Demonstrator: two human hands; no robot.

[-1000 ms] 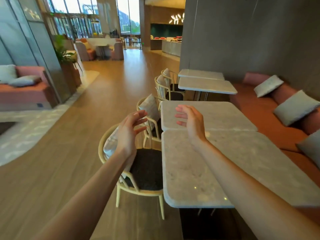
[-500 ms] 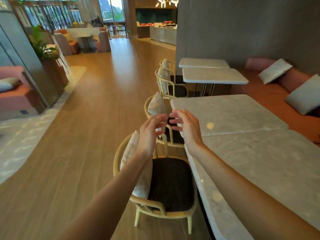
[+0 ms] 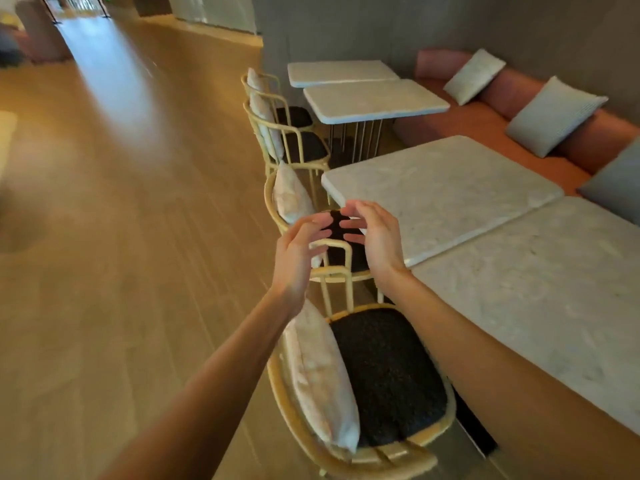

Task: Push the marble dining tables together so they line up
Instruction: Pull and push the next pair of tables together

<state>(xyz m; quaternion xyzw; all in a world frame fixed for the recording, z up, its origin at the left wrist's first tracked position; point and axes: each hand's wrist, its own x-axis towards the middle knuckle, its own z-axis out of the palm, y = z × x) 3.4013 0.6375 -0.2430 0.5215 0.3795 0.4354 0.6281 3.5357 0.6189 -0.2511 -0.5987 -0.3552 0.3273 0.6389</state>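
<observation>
Head view: both hands, left hand [image 3: 298,251] and right hand [image 3: 375,237], grip wide and empty, hide the far chair [image 3: 332,258].

Matt marble tables [image 3: 450,202], glossy wooden floor [image 3: 121,220]

2 bare forearms, no sleeves, left hand [image 3: 298,258] and right hand [image 3: 377,237] ungloved, ringless.

My left hand [image 3: 298,258] and right hand [image 3: 375,242] hang in free air above the chairs. The near chair [image 3: 367,386] and next chair [image 3: 311,216] crowd the near worktop [image 3: 540,299] and far worktop [image 3: 440,192]; wooden floor [image 3: 121,220] lies open leftward.
</observation>
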